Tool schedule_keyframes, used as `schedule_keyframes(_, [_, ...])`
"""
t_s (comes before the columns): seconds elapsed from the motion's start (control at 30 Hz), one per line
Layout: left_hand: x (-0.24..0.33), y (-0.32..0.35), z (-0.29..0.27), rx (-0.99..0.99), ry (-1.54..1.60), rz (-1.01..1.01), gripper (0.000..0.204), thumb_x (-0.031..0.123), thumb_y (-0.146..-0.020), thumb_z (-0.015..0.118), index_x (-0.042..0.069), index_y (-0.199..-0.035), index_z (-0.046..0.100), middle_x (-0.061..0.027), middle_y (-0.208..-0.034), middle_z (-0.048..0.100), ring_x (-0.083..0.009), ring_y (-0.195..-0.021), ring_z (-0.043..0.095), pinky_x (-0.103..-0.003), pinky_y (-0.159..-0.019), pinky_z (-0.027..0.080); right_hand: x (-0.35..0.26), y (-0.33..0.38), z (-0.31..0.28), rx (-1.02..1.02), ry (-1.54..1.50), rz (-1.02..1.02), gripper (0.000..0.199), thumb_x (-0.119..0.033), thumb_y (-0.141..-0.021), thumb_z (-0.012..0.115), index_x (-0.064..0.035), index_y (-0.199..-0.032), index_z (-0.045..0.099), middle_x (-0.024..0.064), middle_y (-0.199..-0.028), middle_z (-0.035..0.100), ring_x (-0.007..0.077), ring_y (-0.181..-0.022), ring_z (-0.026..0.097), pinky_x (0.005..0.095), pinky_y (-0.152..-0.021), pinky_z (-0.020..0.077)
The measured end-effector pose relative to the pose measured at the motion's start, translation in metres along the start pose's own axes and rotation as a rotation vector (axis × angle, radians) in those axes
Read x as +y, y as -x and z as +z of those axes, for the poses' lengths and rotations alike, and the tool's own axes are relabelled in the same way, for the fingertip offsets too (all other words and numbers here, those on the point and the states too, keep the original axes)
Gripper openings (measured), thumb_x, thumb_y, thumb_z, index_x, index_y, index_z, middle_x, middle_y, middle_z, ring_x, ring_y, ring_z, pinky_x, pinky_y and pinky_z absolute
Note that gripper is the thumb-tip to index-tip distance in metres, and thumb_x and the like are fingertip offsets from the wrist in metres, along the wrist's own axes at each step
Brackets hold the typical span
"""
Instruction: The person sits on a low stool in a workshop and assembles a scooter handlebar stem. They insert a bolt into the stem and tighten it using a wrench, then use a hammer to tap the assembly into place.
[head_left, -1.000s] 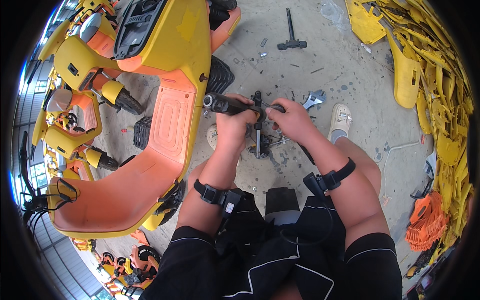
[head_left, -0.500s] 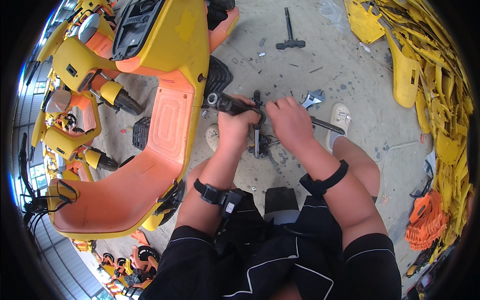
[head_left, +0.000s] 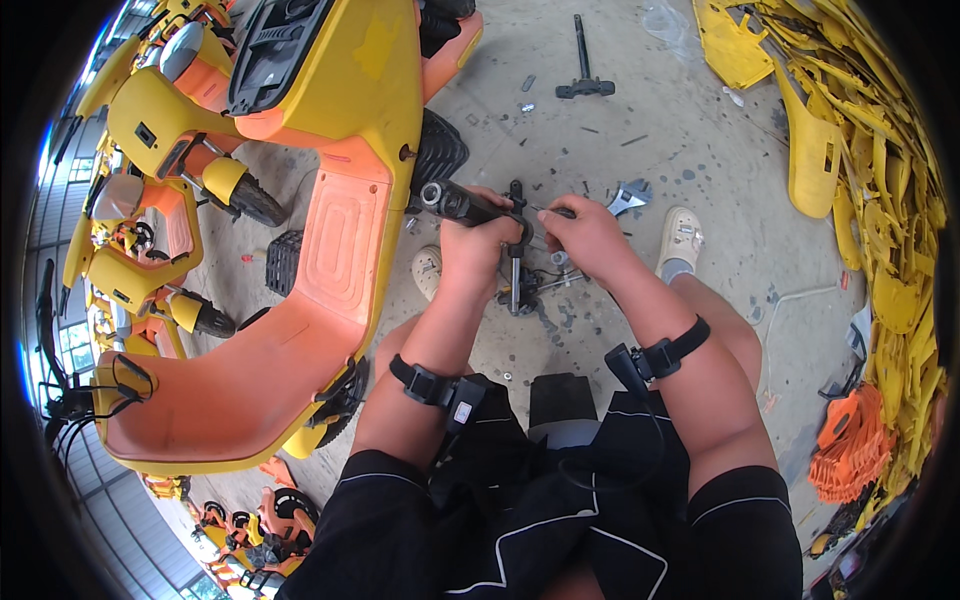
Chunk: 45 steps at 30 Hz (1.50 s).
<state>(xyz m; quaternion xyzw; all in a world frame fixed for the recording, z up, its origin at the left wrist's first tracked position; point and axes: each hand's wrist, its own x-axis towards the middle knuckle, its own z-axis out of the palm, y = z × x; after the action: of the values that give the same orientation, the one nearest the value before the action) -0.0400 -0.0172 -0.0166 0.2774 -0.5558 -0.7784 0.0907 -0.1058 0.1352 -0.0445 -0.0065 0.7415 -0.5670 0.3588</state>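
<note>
Viewed from above: grey floor (head_left: 650,110), dark-spotted, running near to far. Noted at left, alongside: lg yellow/orange scooter (head_left: 335,235) w/ pale orange footboard. Logged along right edge: heap of yellow panels (head_left: 870,200), near to far. At its near end, right side: stack of orange parts (head_left: 853,445). On floor, far & approx. centre: T-shaped blk part (head_left: 583,75), w/ crossbar toward near side.

Centre, in front of body: black tube (head_left: 465,208), slanted, round end aimed left, other end nr a dark ring. Gripped firmly by left hand (head_left: 472,245), w/ fingers wrapped round. Just right of tube: right hand (head_left: 592,238), closed in a pinch on thin dark tool (head_left: 563,212), w/ tip toward tube; can't tell re contact. Just beyond right hand, to right: adj. wrench (head_left: 630,198) lying on floor. Below ring, toward near side: slim chrome rod (head_left: 516,275), approx. straight.
</note>
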Motion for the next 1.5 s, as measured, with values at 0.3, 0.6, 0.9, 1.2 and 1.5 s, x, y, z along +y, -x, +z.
schedule_keyframes(0.3, [-0.006, -0.001, -0.002, -0.045, -0.025, 0.045, 0.036, -0.013, -0.06, 0.064, 0.005, -0.09, 0.057, -0.007, -0.093, 0.061, -0.0182, -0.084, 0.059, -0.032, -0.073, 0.049, -0.006, 0.002, -0.003, -0.118, -0.187, 0.13, 0.024, -0.027, -0.094, 0.063, -0.0045, -0.099, 0.065, 0.0048, -0.078, 0.067, 0.0152, -0.068, 0.067, 0.0286, -0.045, 0.0397])
schedule_keyframes(0.6, [-0.011, 0.0, -0.003, -0.111, -0.205, 0.16, 0.033, -0.01, -0.06, 0.064, 0.004, -0.09, 0.059, -0.0045, -0.085, 0.059, -0.0149, -0.075, 0.056, -0.03, -0.066, 0.047, -0.001, -0.002, -0.006, -0.202, -0.429, 0.245, 0.019, -0.026, -0.095, 0.062, -0.0077, -0.091, 0.063, 0.0049, -0.081, 0.066, 0.0217, -0.074, 0.07, 0.0318, -0.049, 0.0423])
schedule_keyframes(0.9, [-0.001, 0.003, 0.002, 0.027, 0.066, -0.034, 0.035, -0.013, -0.061, 0.06, 0.004, -0.092, 0.056, -0.0096, -0.093, 0.059, -0.0214, -0.083, 0.057, -0.033, -0.071, 0.049, 0.013, 0.008, 0.013, 0.412, 0.865, -0.788, 0.016, -0.02, -0.089, 0.064, -0.0053, -0.087, 0.06, 0.0103, -0.082, 0.065, 0.0345, -0.08, 0.064, 0.0454, -0.066, 0.0499])
schedule_keyframes(1.2, [-0.003, 0.001, -0.001, 0.018, 0.07, -0.029, 0.035, -0.014, -0.061, 0.059, 0.004, -0.091, 0.056, -0.0094, -0.096, 0.059, -0.0209, -0.086, 0.057, -0.032, -0.073, 0.048, 0.0, 0.0, -0.002, -0.027, -0.035, 0.073, 0.024, -0.026, -0.093, 0.064, -0.0031, -0.099, 0.063, 0.0048, -0.076, 0.067, 0.0154, -0.069, 0.065, 0.0303, -0.05, 0.0446])
schedule_keyframes(1.5, [-0.006, 0.002, 0.0, -0.042, 0.013, 0.054, 0.037, -0.015, -0.06, 0.062, 0.005, -0.092, 0.057, -0.0087, -0.096, 0.061, -0.02, -0.085, 0.06, -0.032, -0.073, 0.048, -0.002, 0.001, -0.001, -0.132, -0.315, 0.174, 0.023, -0.028, -0.092, 0.063, -0.0048, -0.097, 0.063, 0.0058, -0.078, 0.065, 0.0176, -0.066, 0.067, 0.0283, -0.045, 0.0383])
